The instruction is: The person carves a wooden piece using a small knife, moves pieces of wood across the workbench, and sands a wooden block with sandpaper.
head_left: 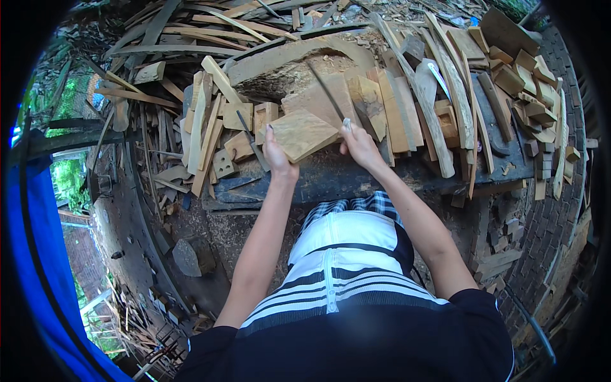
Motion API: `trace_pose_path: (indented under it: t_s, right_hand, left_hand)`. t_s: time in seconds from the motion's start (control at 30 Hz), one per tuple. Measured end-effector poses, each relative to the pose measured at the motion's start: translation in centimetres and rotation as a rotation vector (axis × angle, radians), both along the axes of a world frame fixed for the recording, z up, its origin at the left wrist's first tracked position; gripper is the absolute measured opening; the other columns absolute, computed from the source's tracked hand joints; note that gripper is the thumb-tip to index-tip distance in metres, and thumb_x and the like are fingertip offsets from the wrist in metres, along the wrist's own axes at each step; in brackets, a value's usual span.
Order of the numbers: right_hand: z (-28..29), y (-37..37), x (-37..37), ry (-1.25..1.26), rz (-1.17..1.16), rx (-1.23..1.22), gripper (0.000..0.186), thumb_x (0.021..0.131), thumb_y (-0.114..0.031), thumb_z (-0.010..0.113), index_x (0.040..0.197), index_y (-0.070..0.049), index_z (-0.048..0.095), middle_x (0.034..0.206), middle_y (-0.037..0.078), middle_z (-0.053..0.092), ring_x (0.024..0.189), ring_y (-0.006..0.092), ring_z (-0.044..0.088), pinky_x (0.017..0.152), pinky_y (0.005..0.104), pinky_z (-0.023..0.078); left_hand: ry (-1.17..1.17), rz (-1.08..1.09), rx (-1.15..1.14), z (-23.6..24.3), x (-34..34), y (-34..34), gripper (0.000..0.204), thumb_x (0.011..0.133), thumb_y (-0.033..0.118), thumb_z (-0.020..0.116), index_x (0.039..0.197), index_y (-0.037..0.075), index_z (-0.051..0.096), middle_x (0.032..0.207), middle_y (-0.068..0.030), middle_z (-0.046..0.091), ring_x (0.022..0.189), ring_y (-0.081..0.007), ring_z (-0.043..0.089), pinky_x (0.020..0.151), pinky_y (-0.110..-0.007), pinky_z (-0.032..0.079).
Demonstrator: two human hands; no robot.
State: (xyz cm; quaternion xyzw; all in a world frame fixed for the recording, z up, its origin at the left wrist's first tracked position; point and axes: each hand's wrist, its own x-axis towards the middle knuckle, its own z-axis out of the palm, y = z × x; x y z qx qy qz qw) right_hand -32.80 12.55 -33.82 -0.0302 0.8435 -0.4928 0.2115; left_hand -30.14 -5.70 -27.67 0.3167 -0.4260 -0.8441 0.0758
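My left hand (279, 154) grips the left edge of a pale, thick wooden block (299, 132), its thumb along the side. The block is tilted above the near side of the dark workbench (318, 181). My right hand (361, 145) is closed round the near end of a long, thin, dark tool (325, 90), a file or a narrow blade; I cannot tell which. The tool slants away and to the left, close to the block's right corner. Behind the block lies a broader, reddish-brown wood slab (321, 95).
A dark, narrow chisel-like tool (252, 139) lies left of the block. Wood strips (202, 127) crowd the left side, longer boards (398, 114) and a curved pole (433, 127) the right. Small blocks (531, 89) are heaped far right. A stump-like piece (191, 256) sits on the ground.
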Motion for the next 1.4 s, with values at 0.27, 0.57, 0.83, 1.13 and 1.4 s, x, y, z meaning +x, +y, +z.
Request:
trace_pose_path:
  t_s: [0.27,0.57,0.83,1.13,1.4]
  right_hand:
    - [5.5,-1.7,1.7,-0.786,-0.408,-0.87,0.03,0.094,-0.024,0.059,0.108,-0.015,0.034,0.073,-0.001,0.04,0.041,0.0031,0.028,0.034,0.0207,0.021]
    - [6.6,-3.1,3.6,-0.69,-0.186,-0.68,0.028,0.099,-0.029,0.045,0.112,-0.003,0.046,0.072,0.008,0.056,0.043,0.0118,0.042,0.038,0.0299,0.035]
    - [6.1,-2.1,3.7,0.12,0.281,0.247,0.023,0.098,-0.024,0.043,0.101,-0.001,0.048,0.074,0.028,0.063,0.072,0.0465,0.063,0.064,0.0552,0.05]
    - [7.8,-2.1,3.8,0.286,0.336,0.327,0.018,0.09,-0.016,0.051,0.094,0.001,0.049,0.066,0.023,0.064,0.063,0.0403,0.066,0.056,0.0503,0.052]
    - [5.0,-1.9,3.8,0.206,0.279,0.378,0.013,0.084,-0.008,0.048,0.091,0.001,0.052,0.069,0.023,0.066,0.067,0.0389,0.068,0.058,0.0492,0.054]
  left_hand:
    - [0.083,-0.126,0.509,0.4,1.1,-1.9,0.069,0.095,0.06,0.04,0.135,0.004,0.042,0.139,-0.0157,0.046,0.128,-0.0304,0.045,0.107,-0.048,0.036]
    - [-0.133,0.161,0.037,-3.6,2.0,2.5,0.04,0.091,0.022,0.056,0.124,0.001,0.048,0.116,-0.0114,0.058,0.107,-0.0254,0.059,0.091,-0.043,0.05]
    - [-0.055,0.156,-0.136,-2.1,-1.0,3.2,0.039,0.095,0.02,0.06,0.125,-0.002,0.049,0.118,-0.0097,0.058,0.105,-0.0191,0.059,0.09,-0.034,0.049]
    - [0.008,0.146,-0.279,-2.4,-1.7,3.7,0.047,0.098,0.019,0.055,0.137,-0.001,0.038,0.13,-0.0121,0.052,0.114,-0.0199,0.053,0.096,-0.033,0.044]
    - [0.027,0.137,-0.247,-2.3,-1.8,3.8,0.044,0.099,0.019,0.051,0.136,-0.001,0.039,0.131,-0.0119,0.051,0.117,-0.0195,0.051,0.099,-0.034,0.041]
